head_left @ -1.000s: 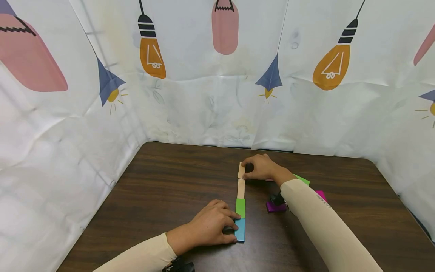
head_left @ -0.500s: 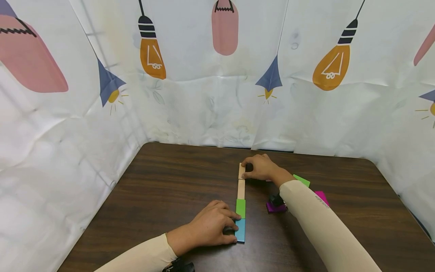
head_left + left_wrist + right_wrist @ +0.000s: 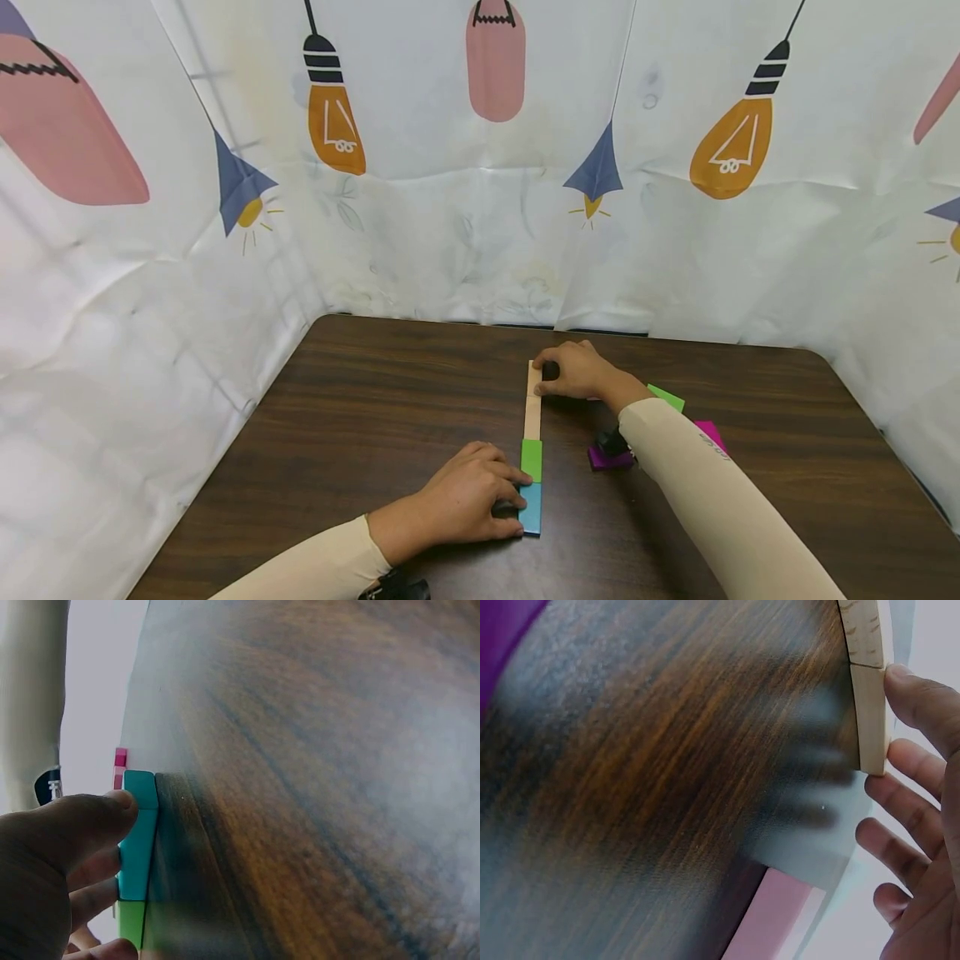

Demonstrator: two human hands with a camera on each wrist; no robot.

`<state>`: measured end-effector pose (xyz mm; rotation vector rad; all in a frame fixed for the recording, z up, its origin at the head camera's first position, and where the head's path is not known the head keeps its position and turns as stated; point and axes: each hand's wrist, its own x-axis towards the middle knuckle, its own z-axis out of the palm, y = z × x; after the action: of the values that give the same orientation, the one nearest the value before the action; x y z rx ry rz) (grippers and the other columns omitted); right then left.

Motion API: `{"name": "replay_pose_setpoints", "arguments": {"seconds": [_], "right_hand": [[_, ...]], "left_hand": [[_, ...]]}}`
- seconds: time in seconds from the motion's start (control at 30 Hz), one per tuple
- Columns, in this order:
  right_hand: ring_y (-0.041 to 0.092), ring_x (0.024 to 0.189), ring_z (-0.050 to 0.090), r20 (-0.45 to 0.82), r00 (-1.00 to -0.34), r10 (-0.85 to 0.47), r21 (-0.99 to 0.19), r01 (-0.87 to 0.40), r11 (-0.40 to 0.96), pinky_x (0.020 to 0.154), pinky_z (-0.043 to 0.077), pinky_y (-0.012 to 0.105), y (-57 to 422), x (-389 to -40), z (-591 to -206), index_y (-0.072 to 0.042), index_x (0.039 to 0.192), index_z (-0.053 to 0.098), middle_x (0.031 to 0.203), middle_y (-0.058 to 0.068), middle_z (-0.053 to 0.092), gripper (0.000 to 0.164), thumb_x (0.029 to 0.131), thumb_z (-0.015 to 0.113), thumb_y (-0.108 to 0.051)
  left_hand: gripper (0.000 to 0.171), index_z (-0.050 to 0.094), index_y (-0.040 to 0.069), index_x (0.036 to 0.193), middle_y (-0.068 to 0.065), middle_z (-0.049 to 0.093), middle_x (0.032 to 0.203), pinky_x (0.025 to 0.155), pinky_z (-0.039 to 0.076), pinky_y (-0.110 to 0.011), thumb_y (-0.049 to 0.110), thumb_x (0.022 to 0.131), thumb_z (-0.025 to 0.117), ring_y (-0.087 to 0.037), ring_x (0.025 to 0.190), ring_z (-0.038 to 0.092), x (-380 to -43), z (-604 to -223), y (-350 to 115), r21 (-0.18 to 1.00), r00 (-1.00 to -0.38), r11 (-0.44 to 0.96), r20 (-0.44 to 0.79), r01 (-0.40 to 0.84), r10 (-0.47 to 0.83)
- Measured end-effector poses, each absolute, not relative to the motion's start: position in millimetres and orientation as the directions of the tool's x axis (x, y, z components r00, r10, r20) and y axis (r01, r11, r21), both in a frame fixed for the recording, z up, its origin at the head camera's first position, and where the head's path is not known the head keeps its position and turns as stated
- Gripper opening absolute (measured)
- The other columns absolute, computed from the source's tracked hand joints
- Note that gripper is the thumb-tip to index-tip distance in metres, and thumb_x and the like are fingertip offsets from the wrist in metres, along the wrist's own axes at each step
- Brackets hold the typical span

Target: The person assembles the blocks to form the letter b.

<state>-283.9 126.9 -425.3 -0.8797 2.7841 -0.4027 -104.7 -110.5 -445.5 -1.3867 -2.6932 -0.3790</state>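
Note:
Several flat blocks lie end to end in a line in the head view. The nearest is blue (image 3: 530, 509), followed by green (image 3: 531, 461), then a wooden block (image 3: 532, 417) and a far wooden block (image 3: 533, 377). My left hand (image 3: 461, 496) rests beside the near end, fingertips on the blue and green blocks; in the left wrist view its thumb touches the blue block (image 3: 137, 851). My right hand (image 3: 579, 369) holds the far wooden block (image 3: 869, 720) between thumb and index finger. Its other fingers spread past the block's end in the right wrist view.
Right of the line, a purple block (image 3: 610, 458), a magenta block (image 3: 711, 433) and a green block (image 3: 666, 397) lie partly behind the right forearm (image 3: 712, 492). A pink block (image 3: 769, 915) lies near the right hand. White patterned sheeting (image 3: 450, 233) surrounds the brown table (image 3: 390, 400).
The far wooden block has shifted slightly toward me, and the dark gap between the two wooden blocks has closed. The left hand has stayed put.

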Motion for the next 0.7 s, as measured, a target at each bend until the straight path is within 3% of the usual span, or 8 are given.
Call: {"name": "replay_pose_setpoints", "arguments": {"seconds": [0.37, 0.7], "right_hand": [[0.033, 0.132, 0.052, -0.081, -0.801, -0.593, -0.338, -0.538, 0.773, 0.113, 0.027, 0.059, 131.4, -281.7, -423.1, -0.017, 0.139, 0.065, 0.139, 0.007, 0.062, 0.059, 0.092, 0.074, -0.05], [0.032, 0.135, 0.049, -0.071, -0.792, -0.606, -0.361, -0.546, 0.756, 0.115, 0.021, 0.062, 141.0, -272.9, -404.0, -0.015, 0.14, 0.063, 0.14, 0.004, 0.061, 0.054, 0.096, 0.071, -0.043]], "left_hand": [[0.022, 0.082, 0.033, 0.105, 0.018, 0.066, 0.128, 0.104, 0.044, -0.041, 0.048, 0.09, 0.077, -0.009, 0.11, 0.058, -105.3, -444.3, -110.5, 0.18, -0.583, 0.556, 0.18, 0.811, 0.792], [0.023, 0.082, 0.033, 0.105, 0.018, 0.066, 0.129, 0.104, 0.043, -0.041, 0.049, 0.09, 0.076, -0.01, 0.111, 0.058, -105.8, -443.6, -110.3, 0.186, -0.596, 0.569, 0.159, 0.801, 0.787]]}}
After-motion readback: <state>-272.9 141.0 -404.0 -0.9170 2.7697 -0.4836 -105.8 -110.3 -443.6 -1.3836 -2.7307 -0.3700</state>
